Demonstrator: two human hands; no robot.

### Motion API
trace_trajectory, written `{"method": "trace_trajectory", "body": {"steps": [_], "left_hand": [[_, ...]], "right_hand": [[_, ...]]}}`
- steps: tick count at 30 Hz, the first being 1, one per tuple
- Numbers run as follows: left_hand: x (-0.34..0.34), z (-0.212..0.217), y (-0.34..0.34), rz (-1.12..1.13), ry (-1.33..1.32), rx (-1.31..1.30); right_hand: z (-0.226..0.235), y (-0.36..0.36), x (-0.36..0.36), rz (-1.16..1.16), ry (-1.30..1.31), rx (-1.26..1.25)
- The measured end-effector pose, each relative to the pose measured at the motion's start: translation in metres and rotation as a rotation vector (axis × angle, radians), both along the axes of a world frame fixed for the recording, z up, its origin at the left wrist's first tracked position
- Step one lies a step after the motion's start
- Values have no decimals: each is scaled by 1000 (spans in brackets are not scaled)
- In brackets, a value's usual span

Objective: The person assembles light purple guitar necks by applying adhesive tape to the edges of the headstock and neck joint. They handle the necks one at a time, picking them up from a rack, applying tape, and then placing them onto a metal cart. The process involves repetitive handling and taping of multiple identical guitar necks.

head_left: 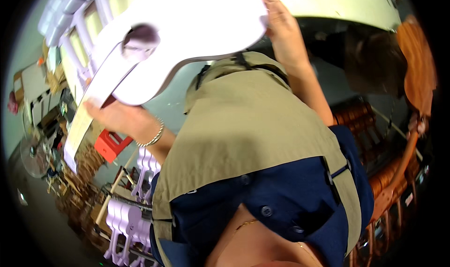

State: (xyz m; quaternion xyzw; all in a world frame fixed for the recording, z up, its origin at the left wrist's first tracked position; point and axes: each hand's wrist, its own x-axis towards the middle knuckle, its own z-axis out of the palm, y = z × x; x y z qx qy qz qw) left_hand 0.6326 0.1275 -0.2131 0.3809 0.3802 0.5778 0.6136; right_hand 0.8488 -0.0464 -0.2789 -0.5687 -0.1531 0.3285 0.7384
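Observation:
A pale lilac-white guitar (pixel 201 27) without strings is held tilted in front of me, its body at the top and its neck slanting down to the left. My left hand (pixel 119 119), with a chain bracelet at the wrist, grips the neck near where it joins the body. At the other end, my right hand (pixel 282 25) clasps the rounded edge of the body. Its fingertips are partly hidden by the guitar. The round sound hole (pixel 141 36) faces up, and glare washes out much of the top.
Lilac guitars (pixel 124 220) hang at lower left, with more lilac parts (pixel 77 37) at upper left. A pale curved surface (pixel 344 4) lies beyond my right hand. Brown guitars (pixel 417 65) hang on the right. A red holder (pixel 110 145) is below my left hand.

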Motion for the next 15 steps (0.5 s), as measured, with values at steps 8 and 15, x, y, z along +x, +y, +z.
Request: {"method": "trace_trajectory", "body": {"steps": [8,15], "left_hand": [[8,7,-4,-139,-27,-4],[4,11,-3,-164,233,134]], "right_hand": [[-20,7,36,189,311,-397],[-46,-3,33,292,528,-459]]}}
